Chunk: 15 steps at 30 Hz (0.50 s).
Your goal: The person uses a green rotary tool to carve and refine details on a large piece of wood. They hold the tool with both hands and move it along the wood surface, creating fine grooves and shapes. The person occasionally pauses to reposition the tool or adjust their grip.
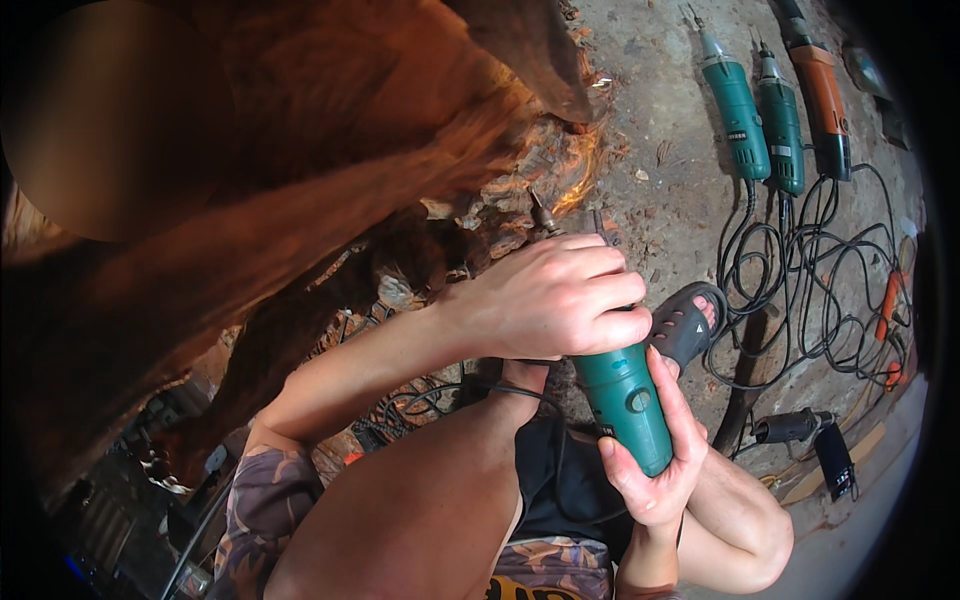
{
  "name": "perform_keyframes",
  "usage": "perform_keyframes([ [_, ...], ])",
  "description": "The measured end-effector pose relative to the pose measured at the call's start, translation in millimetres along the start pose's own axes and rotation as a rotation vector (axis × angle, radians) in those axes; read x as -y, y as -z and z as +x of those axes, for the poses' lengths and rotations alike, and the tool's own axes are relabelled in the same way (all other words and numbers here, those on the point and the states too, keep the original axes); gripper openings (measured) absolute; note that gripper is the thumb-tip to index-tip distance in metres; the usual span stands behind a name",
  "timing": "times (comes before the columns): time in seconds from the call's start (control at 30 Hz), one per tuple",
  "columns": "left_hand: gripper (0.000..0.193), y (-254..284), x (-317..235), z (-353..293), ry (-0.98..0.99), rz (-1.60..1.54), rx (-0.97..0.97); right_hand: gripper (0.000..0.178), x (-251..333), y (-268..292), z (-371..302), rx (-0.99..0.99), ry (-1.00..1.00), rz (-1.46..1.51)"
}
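Close downward fisheye view from the head

A dark label (738,135) with pale lettering sits on the larger green tool (736,105) at upper right; the neighbouring green tool (781,115) bears a pale strip (781,150). The held green power tool (627,395) shows part of a dark label, apparently too small to read. The sandal (676,338) carries a white emblem (699,328); yellow-and-black lettering (540,590) crosses the camouflage cloth (560,555).
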<state>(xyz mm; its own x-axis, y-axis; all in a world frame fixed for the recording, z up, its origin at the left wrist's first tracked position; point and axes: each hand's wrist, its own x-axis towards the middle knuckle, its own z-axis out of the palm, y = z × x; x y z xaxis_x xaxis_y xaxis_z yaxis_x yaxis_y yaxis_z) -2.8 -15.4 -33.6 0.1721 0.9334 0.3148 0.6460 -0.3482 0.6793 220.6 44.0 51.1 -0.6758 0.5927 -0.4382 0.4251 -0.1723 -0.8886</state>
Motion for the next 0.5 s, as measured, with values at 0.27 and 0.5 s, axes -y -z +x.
perform_keyframes([
  [0.27,0.029,0.3,-2.4,0.5,0.014,0.0,0.007,0.074,0.6,6.0,3.9,0.042,0.052,-0.044],
  [0.5,0.031,0.4,-3.3,3.6,0.006,-0.002,-0.024,0.075,2.3,9.0,5.3,0.053,0.105,-0.072],
])
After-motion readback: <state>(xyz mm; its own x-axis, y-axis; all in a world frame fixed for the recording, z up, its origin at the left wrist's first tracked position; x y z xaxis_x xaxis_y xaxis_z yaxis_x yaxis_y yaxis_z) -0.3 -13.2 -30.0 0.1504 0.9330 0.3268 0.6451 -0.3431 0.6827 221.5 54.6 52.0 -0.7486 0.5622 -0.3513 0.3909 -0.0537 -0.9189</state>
